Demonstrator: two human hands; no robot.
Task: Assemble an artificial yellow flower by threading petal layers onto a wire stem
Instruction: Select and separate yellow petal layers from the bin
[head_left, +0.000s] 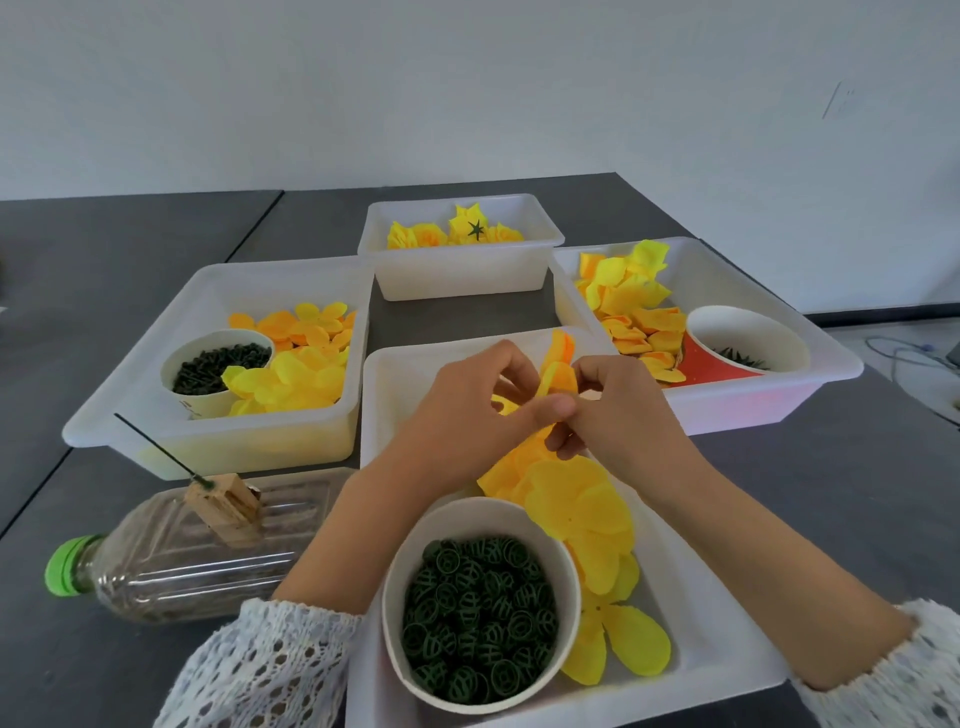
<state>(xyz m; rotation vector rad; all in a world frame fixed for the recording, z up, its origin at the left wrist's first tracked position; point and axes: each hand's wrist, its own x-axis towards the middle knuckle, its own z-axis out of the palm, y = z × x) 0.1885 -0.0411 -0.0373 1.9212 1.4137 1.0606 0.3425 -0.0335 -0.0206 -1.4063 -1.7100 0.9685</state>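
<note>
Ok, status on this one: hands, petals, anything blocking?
Left hand and right hand both pinching one yellow petal layer over the near tray. Wire stem stands bare in its block, unobstructed.

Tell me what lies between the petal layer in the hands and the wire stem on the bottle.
Nothing visible blocks it. Both hands, left and right, pinch the petal layer over the near tray. The wire stem stands tilted in a wooden block on the bottle, to the left, with only the tray's rim between.

Glossy white plastic trays (218, 447)
</note>
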